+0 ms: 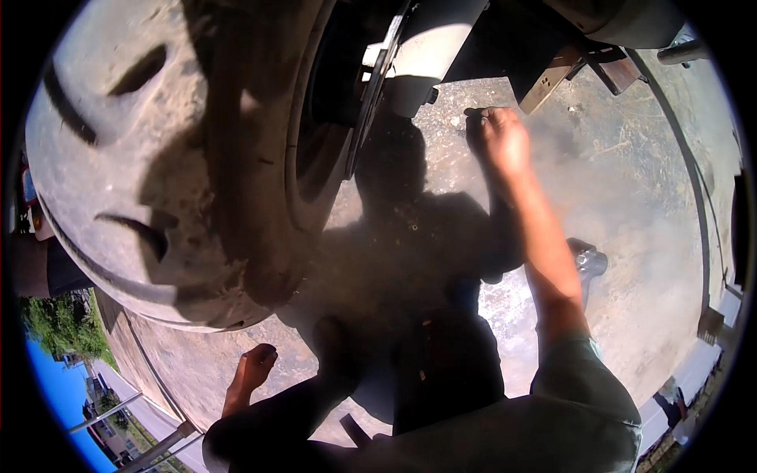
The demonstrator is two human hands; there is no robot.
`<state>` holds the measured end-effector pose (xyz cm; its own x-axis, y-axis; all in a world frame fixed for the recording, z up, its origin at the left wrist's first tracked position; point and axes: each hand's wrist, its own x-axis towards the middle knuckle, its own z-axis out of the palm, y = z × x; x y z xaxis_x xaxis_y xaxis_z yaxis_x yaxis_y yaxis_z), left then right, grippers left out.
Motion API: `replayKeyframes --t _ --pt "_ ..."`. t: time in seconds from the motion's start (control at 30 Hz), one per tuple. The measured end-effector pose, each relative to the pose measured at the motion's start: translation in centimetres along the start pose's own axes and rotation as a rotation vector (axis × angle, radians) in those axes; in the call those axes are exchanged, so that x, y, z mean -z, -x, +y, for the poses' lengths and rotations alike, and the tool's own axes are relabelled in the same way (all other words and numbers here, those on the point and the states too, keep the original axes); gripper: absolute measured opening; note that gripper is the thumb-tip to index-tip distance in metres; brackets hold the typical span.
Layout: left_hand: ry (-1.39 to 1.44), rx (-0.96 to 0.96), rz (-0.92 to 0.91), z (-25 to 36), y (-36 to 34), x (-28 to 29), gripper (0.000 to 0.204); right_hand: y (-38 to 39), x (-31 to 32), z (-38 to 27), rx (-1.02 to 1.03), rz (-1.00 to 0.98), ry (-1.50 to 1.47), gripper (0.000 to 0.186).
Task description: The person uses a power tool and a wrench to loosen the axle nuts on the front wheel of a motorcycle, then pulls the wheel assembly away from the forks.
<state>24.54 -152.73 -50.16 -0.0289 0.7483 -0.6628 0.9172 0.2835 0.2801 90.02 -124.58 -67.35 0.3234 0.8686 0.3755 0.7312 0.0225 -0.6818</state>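
Note:
A dusty vehicle tyre (pixel 110 181) fills the upper left, beside a metal disc (pixel 371 94) and a pale cylindrical fork part (pixel 426 55). My right hand (pixel 501 138) reaches forward to the right of these, over the concrete ground (pixel 623 173), fingers pinched together; whatever they may hold is too small and shaded to name. Down at the lower left, below the tyre, my left hand (pixel 254 369) has its fingers curled closed, their contents hidden. My shadow covers much of the ground between both hands.
Dark bodywork (pixel 599 20) hangs overhead, with a wooden piece (pixel 548 83) beneath it. A silver metal object (pixel 591 262) lies beside my right forearm. A thin dark strip runs along the ground's right side. Greenery (pixel 59 331) and metal poles (pixel 150 441) show at the left rim.

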Motion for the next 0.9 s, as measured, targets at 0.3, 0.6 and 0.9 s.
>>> replayKeyframes --t 0.3,0.6,0.9 --pt "-0.171 -0.195 -0.048 11.7 -1.2 5.3 0.022 13.0 9.0 1.8 -0.1 -0.163 0.162 0.013" --pt "-0.375 -0.508 -0.162 14.5 -11.7 3.3 0.026 20.2 10.7 -9.5 -0.221 -0.446 0.059 0.037" --pt "-0.643 -0.952 -0.368 17.6 -22.3 -1.6 0.026 29.5 9.0 -13.0 -0.225 -0.766 0.26 0.079"
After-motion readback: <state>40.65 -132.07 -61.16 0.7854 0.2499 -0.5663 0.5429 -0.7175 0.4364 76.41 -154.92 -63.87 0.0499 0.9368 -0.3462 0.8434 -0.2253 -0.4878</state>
